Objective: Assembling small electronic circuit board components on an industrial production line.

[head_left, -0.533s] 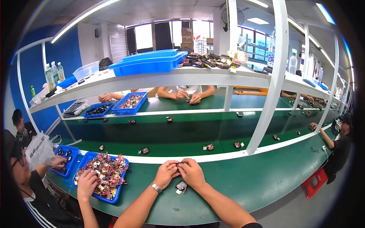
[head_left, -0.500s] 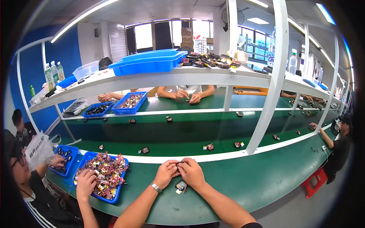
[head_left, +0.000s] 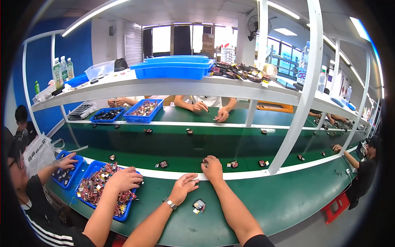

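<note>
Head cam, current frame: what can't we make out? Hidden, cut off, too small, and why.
All in the head view:
- Small part at the right hand: mostly covered by its fingers; grip unclear.
- Blue tray: some contents hidden under a co-worker's hand and forearm.
- Person across: head hidden behind the shelf.
- Loose part near the left hand: fine detail too small.

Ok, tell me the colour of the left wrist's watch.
Silver watch; the head view shows it best.
</note>
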Available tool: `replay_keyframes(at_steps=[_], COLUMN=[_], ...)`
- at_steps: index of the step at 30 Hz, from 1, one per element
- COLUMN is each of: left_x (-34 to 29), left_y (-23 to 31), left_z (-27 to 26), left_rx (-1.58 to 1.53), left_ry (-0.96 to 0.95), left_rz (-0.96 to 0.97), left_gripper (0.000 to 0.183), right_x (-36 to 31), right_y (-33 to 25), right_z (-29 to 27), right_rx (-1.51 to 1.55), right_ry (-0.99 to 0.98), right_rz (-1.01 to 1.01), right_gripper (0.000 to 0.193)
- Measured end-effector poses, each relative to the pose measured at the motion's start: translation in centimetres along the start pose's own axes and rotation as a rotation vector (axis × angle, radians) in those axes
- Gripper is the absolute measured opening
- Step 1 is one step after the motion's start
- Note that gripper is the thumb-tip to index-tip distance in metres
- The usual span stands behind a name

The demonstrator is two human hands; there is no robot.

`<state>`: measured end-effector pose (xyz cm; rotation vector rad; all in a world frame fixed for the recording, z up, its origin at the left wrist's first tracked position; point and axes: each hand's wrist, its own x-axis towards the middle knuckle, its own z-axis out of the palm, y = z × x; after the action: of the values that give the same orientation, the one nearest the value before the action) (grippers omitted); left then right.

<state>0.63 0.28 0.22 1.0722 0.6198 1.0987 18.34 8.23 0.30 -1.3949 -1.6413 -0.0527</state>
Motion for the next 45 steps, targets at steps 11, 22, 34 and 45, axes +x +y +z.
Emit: replay_keyframes(at_steps=[11,22,34,45], left_x=[-0.2,-0.1,-0.5,-0.6], left_y=[0.0,0.0,1.2,0.6], left_z=[-0.3,-0.8,-1.8,-0.8], left_rx=[0.166,0.278,0.101,-0.021], left_ry=[-0.018,0.026,-0.374,-0.159], left_rz=[0.042,0.065,-0.348,-0.234], left_gripper=[0.022,0.021,0.036,0.033], right_x=[-2.1,-2.1,-6.7,-7.0], right_y=[8.2,7.8,-5.1,-5.2], right_z=[-9.4,-8.6,-10.3,-9.0], right_rx=[-0.259,0.092,0.436,0.243], right_ry=[0.123,0.008,-0.528,-0.296], right_rz=[0.253,0.295,-0.227,-0.358], right_gripper=[0.046,0.051,0.062,0.040])
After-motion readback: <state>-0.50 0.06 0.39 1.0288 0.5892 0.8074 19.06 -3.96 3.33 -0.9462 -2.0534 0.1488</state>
